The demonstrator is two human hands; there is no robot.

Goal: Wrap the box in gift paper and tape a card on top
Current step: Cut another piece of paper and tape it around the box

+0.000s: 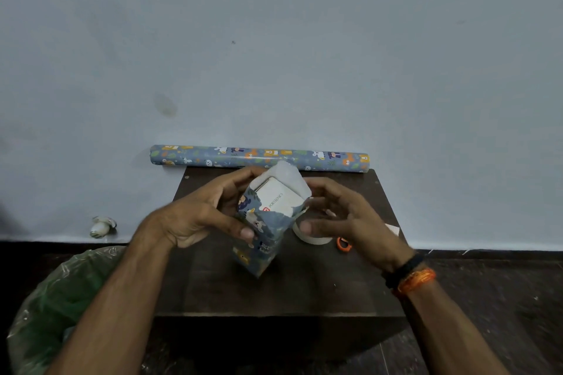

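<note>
Box (pixel 271 216), half wrapped, stands tilted over mid-counter (pixel 274 292), open end up; left hand (pixel 201 216) grips its side, right hand (pixel 338 216), loosely curled and holding nothing, hovers just beside the unfolded flaps.

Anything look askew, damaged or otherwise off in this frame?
Nothing damaged. The box stands on end, tilted, its top end unwrapped with paper flaps sticking up. The paper roll overhangs both sides of the table at the wall.
</note>
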